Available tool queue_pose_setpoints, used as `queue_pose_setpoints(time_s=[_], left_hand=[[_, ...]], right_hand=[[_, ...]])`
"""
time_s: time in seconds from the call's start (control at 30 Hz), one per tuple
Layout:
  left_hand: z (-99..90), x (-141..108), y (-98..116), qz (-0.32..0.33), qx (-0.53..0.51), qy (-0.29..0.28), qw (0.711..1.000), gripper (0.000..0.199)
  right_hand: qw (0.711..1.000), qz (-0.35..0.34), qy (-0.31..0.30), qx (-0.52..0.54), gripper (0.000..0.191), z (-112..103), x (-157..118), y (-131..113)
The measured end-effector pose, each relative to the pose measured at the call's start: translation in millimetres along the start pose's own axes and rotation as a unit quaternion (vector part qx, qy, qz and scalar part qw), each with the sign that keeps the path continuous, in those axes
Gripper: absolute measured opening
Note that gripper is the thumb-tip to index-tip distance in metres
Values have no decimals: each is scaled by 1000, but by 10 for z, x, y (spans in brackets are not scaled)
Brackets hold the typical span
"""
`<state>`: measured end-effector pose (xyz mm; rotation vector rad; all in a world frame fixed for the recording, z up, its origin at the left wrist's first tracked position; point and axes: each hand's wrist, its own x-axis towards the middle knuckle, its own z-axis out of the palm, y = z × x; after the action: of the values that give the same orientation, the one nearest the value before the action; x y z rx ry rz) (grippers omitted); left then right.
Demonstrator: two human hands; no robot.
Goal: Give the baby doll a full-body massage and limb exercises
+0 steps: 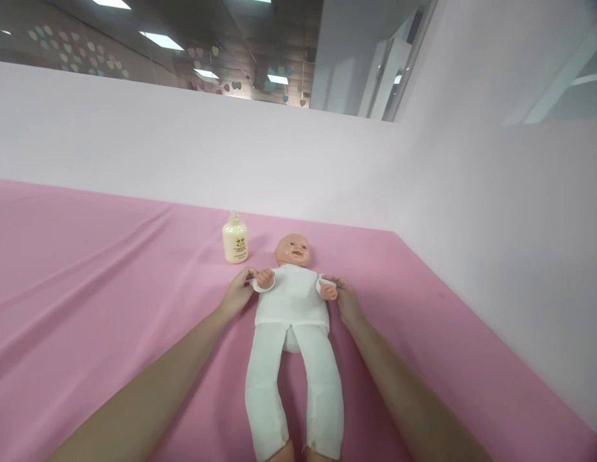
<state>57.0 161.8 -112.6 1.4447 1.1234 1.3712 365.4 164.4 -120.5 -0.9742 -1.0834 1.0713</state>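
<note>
A baby doll (293,298) with a white cloth body lies on its back on the pink sheet (135,256), its head toward the wall and its legs toward me. My left hand (239,290) is closed on the doll's arm at the left of the picture, by the white cuff. On the other side, my right hand (345,298) pinches the doll's other arm near its cuff. Both small doll hands show between my hands, resting at the sides of the chest.
A pump bottle of pale yellow liquid (235,241) stands beyond my left hand, left of the doll's head. White walls (192,147) border the pink surface at the back and right. A window (231,51) is above the back wall.
</note>
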Motion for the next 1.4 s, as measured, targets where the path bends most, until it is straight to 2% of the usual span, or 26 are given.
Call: queue_pose_setpoints(time_s=[0.07,0.2,0.47,0.63,0.83,1.13,1.3,1.4], left_hand=[[-2,1,-6,5,20,2,1000,20],[-10,12,-26,22,73,13,997,29],[-50,21,-41,19,120,36,992,45],[-69,36,-69,17,116,23,993,54],[-91,54,-141,-12,122,9,992,60],[-92,23,-85,-22,137,4,990,66],[-102,38,-118,-23,123,-8,992,74],[-112,36,-111,-25,96,-19,995,77]], right_hand=[[1000,6,8,1,25,13,4,-3],[999,-24,27,-29,33,28,5,-1],[976,-96,43,-189,51,11,-68,16],[968,-69,43,-238,51,-9,-68,27],[967,-60,55,-242,53,-2,-86,45],[965,-65,48,-251,55,-16,-70,69],[973,-54,50,-220,55,-29,-55,82],[984,-29,30,-172,58,-34,-41,74]])
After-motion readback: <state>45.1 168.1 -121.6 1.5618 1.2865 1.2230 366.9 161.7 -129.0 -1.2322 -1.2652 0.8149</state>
